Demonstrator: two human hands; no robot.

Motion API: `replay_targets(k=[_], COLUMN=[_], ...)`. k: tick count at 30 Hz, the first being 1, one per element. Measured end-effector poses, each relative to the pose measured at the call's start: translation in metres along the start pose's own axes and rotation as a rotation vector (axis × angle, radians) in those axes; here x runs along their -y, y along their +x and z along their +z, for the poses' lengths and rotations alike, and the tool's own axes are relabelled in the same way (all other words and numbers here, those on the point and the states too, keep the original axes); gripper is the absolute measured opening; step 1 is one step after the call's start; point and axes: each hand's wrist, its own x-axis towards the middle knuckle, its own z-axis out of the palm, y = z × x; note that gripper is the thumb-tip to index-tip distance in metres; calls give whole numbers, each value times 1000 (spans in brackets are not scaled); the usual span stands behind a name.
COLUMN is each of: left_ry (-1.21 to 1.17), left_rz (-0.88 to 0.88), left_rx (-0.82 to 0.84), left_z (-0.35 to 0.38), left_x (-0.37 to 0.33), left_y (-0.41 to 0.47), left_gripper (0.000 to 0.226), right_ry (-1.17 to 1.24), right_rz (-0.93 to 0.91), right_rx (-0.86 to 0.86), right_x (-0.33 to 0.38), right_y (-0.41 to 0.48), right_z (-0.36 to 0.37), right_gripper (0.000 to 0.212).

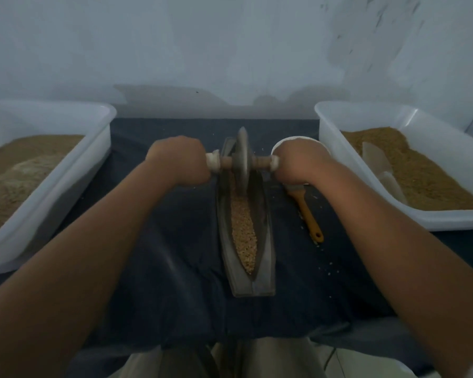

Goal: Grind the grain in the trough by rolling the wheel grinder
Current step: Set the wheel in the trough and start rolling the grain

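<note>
Two white tubs of brown ground meal sit at the sides of the table, the left tub [101, 148] and the right tub [328, 137], with a dark cloth [175, 241] spread between them. On the cloth, midway between the tubs, lies the trough [266, 241], a narrow boat-shaped vessel whose long axis runs straight away from the person, its blunt near end closest to the body. Pale grain [243, 230] fills the near and middle stretch of its groove. The wheel grinder [242, 156] stands on edge in the far part of the trough, its disc in line with the groove and its wooden axle [260, 160] crossing left to right. The left hand [178, 159] grips the axle's left end and the right hand [298, 162] its right end, the fingers of both curled tight round it, with the wheel between them. A pale scoop [377, 165] rests in the right tub. Behind the right hand shows a white bowl [298, 139], and just right of the trough lies a brush [307, 214], its orange handle pointing toward the person.
</note>
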Motion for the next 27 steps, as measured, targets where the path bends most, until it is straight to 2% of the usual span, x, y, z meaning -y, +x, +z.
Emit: replay_targets(k=[3,5,7,10,13,15,17,20,22,24,27], left_ry=[-91,-161,-180,-77,8,5,-25,-85,-126,-131,-58], left_rz=[137,174,164,112,-15,-36,17,169,219,212,104], left_rx=[222,286,263,116,-46,-51,6,237,343,301,62], left_z=[5,14,21,25,15,8,3,4,11,18,17], left_x=[6,11,13,7,1,-1,0,6,10,12,6], left_y=[-42,-78,-97,-82,-40,-20,-19,-53,-81,-89,-62], left_gripper=[27,25,26,25,24,22,19,17,19,22,24], right_ry=[81,121,99,103,58,17,29,126,155,137,97], right_rz=[-94,-146,-165,-123,-14,16,0,-85,-141,-158,-58], right_rx=[188,251,250,250,38,-63,-25,201,236,170,52], right_x=[-2,-4,-5,-2,3,4,3,-4,-9,-11,-1], right_y=[-41,-80,-100,-78,-32,-13,-14,-57,-91,-100,-66], right_z=[-4,1,4,3,5,5,5,8,13,18,18], right_gripper=[12,8,8,15,22,23,21,12,11,16,18])
